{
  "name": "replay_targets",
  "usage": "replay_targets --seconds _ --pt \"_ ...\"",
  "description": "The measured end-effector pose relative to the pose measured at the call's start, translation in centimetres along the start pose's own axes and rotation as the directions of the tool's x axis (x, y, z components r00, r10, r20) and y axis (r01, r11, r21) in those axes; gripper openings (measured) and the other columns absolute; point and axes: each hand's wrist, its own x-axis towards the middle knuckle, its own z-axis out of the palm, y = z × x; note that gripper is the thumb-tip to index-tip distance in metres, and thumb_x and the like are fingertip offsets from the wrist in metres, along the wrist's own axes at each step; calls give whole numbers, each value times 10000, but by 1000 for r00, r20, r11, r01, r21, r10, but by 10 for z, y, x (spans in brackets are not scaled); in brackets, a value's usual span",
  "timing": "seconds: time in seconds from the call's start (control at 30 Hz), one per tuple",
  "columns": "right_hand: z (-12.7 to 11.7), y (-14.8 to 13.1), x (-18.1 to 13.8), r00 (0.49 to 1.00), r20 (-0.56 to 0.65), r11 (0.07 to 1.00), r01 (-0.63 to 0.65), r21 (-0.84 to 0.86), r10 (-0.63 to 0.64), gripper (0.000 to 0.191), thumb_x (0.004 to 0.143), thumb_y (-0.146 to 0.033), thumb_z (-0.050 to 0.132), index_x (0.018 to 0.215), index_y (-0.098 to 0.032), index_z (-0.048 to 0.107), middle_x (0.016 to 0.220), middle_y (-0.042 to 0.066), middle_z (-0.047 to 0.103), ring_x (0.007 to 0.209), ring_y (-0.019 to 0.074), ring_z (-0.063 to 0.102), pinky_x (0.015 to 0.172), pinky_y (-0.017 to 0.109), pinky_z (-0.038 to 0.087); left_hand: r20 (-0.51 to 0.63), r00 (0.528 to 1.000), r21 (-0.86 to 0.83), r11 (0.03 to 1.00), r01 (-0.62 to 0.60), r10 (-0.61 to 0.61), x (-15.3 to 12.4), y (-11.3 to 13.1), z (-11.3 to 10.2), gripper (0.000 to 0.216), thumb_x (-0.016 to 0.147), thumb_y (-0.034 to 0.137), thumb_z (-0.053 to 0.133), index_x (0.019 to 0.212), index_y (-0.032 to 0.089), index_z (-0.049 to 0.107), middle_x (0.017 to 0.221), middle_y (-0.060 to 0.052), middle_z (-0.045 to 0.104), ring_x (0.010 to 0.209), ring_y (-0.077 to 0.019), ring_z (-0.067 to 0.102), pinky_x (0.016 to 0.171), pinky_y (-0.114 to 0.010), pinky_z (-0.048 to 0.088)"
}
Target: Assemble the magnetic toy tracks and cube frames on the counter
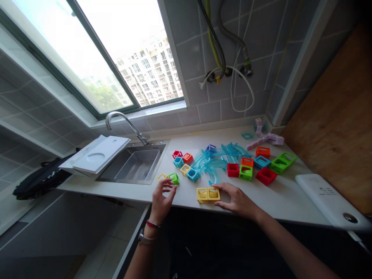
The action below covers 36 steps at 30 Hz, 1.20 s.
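Observation:
My right hand (236, 199) grips the right end of a yellow block with two round openings (208, 195) at the counter's front edge, thumb in front and fingers behind. To its left, my left hand (162, 197) has its fingers curved and apart, with nothing plainly held. Just beyond those fingers lie a green open cube (173, 178) and a yellow piece (162, 177), partly hidden; whether the fingertips touch them I cannot tell. Further back sit a light yellow cube (185, 169), a blue cube (192, 175) and curved translucent blue track pieces (209, 159).
Red, orange, green and blue blocks (246, 172) lie right of the tracks, with lilac pieces (270, 138) behind. A white device with a cable (322, 197) stands at the right. Left are a sink (139, 164), a faucet (124, 118) and a white board (101, 153).

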Motion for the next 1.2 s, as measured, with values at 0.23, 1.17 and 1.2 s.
replay_targets --seconds 0.23,1.17,1.2 --pt "0 -1 1 999 -40 1000 16 25 -15 507 829 -424 734 1291 -247 628 1243 98 658 1151 276 619 1036 421 481 -33 978 284 937 205 -204 39 -58 -39 624 699 442 781 1237 174 616 1265 -148 613 894 -241 663 747 -377 567" --pt "-1 -1 0 998 -53 997 -35 70 38 473 840 -446 711 1257 -229 658 1163 101 690 1014 256 657 957 407 513 171 985 452 885 -114 40 53 -57 -22 408 829 332 642 1212 193 668 1346 -150 566 1251 -305 554 1094 -467 418" --pt "-1 0 0 998 -51 997 -35 72 39 473 841 -444 712 1258 -228 657 1169 102 687 1017 256 656 961 408 511 233 971 433 888 -155 56 57 -55 -23 371 846 314 617 1194 202 678 1286 -132 624 1200 -287 592 1067 -447 444"
